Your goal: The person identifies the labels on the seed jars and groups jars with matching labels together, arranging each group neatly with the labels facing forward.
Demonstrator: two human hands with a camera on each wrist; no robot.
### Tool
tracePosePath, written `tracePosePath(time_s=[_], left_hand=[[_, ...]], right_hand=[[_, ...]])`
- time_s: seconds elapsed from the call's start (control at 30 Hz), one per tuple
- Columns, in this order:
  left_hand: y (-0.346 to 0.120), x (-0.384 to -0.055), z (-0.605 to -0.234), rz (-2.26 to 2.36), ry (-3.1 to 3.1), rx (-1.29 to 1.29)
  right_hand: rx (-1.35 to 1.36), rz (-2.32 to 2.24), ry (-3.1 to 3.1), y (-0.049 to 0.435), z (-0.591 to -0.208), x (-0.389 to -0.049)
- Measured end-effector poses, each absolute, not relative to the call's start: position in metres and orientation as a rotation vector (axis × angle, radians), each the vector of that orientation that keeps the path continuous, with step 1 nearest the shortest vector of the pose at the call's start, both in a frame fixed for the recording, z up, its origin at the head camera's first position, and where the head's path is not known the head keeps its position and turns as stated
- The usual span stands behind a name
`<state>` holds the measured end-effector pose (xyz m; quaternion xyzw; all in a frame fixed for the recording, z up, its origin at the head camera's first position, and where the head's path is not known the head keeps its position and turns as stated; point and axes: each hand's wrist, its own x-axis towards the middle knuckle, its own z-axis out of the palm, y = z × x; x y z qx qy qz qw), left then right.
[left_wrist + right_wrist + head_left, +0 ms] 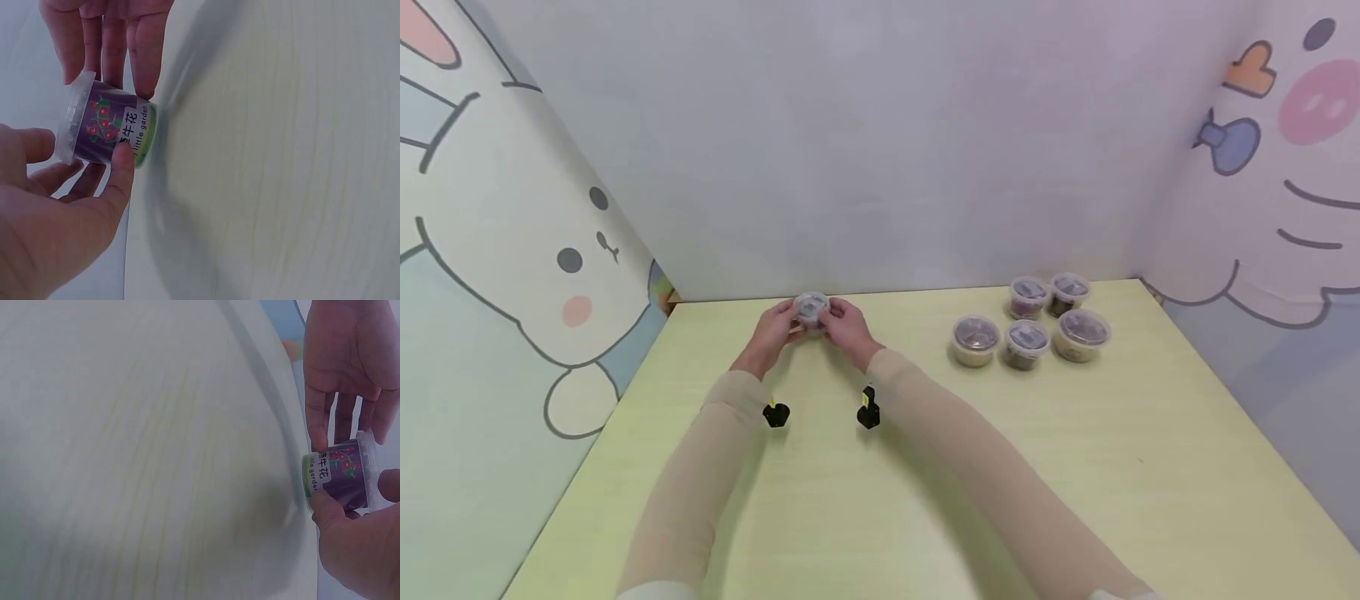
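Left wrist view, purple cup [100, 125], label [141, 125] partly behind left hand [65, 215]

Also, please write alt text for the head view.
A person's left hand and right hand hold a lidded cup near the far edge of a pale table. Five more cups stand at right; cartoon animals decorate side walls.

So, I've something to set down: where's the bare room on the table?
Widest: front right of the table, bordered by the five tubs behind and right sleeve at left. Narrower: between right hand and tubs. Crowded: back right among the tubs, and back left, where left hand and right hand hold the cup.
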<state>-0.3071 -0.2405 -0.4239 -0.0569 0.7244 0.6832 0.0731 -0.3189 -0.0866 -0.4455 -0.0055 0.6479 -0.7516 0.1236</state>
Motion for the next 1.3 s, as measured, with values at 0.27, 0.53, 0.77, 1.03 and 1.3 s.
tracePosePath(time_s=[0.27,0.53,0.77,1.03,1.3], left_hand=[[-0.239,-0.312,-0.426,2.076,2.172,-0.165],[-0.236,-0.315,-0.426,2.071,2.145,-0.17],[-0.234,-0.319,-0.429,2.113,2.114,-0.169],[-0.239,-0.321,-0.433,2.137,2.107,-0.18],[-0.248,-0.319,-0.43,2.132,2.096,-0.208]], right_hand=[[-0.077,-2.192,1.939,-0.086,-0.444,-0.324],[-0.014,-2.168,1.987,-0.082,-0.449,-0.33],[-0.022,-2.163,1.977,-0.081,-0.449,-0.333],[-0.028,-2.138,1.94,-0.083,-0.448,-0.335],[-0.075,-2.053,1.896,-0.086,-0.447,-0.341]])
